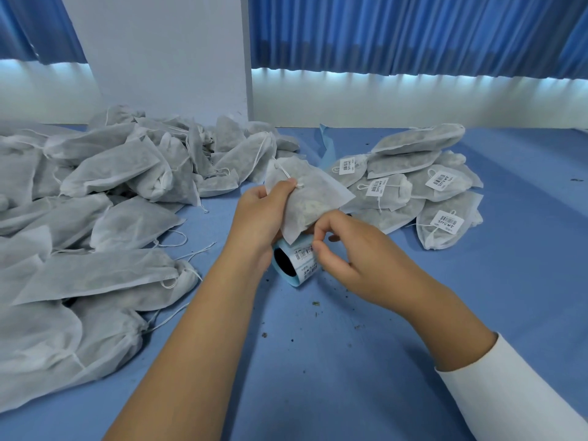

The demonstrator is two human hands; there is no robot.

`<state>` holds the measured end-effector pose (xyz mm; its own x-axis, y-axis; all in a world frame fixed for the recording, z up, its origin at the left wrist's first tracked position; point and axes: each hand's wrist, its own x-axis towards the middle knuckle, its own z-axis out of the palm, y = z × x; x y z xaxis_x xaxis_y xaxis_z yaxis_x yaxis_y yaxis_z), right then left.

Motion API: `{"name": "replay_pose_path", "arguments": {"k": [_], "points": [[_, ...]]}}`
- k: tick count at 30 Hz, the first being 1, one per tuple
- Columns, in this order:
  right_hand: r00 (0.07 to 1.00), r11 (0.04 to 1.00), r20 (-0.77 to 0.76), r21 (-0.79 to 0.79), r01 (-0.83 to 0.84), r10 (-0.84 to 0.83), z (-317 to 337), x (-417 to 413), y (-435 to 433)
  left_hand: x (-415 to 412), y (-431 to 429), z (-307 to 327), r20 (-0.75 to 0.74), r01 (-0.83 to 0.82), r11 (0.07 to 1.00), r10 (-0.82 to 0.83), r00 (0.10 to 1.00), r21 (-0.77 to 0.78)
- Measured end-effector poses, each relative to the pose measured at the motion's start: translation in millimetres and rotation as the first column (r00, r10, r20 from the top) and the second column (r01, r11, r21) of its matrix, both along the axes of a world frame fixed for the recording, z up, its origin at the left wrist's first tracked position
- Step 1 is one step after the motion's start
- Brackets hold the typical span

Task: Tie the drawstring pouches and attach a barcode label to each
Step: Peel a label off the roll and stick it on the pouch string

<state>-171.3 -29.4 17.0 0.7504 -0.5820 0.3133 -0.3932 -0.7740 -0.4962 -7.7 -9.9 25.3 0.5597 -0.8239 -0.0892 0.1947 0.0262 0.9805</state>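
The left hand (264,218) holds a white pouch (313,192) up over the blue table (318,361), with the thumb pressed on the front near the knot and the fingers curled behind it. Just under the pouch sits a roll of barcode labels (297,264). The right hand (353,249) pinches the edge of a label on that roll with thumb and first finger. Pouches with no labels (111,186) are heaped on the left, and labeled pouches (420,186) are on the right.

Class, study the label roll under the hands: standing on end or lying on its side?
Lying on its side: the label roll shows its dark core hole sideways toward the camera, curved face resting on the table.
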Motion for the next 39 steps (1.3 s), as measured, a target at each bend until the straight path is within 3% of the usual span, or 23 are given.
{"name": "replay_pose_path", "arguments": {"k": [6,11,15,21,26,35,39], "points": [[0.981,0.921,0.176,0.362,-0.141,0.080,5,-6,-3,3,0,0,-0.015,-0.021,1.000,0.021,1.000,0.010],[0.968,0.871,0.238,0.457,-0.181,0.076,16,-20,-11,4,1,0,-0.033,-0.008,1.000,0.008,0.999,0.009],[0.904,0.780,0.419,0.537,-0.320,0.082,21,-26,-15,6,5,1,0.008,-0.017,1.000,0.017,1.000,-0.009],[0.808,0.761,0.585,0.556,-0.335,-0.072,20,-26,-20,10,15,4,0.109,0.032,0.998,-0.025,0.994,-0.058],[0.740,0.808,0.639,0.539,-0.237,-0.210,18,-23,-24,6,19,7,0.243,0.109,0.993,-0.097,0.965,-0.037],[0.639,0.749,0.750,0.519,-0.412,-0.168,17,-12,-16,-2,29,13,0.470,0.244,0.969,-0.233,0.851,0.038],[0.628,0.727,0.744,0.560,-0.398,-0.229,13,-7,-16,-7,30,14,0.535,0.294,0.954,-0.283,0.796,0.067]]}}
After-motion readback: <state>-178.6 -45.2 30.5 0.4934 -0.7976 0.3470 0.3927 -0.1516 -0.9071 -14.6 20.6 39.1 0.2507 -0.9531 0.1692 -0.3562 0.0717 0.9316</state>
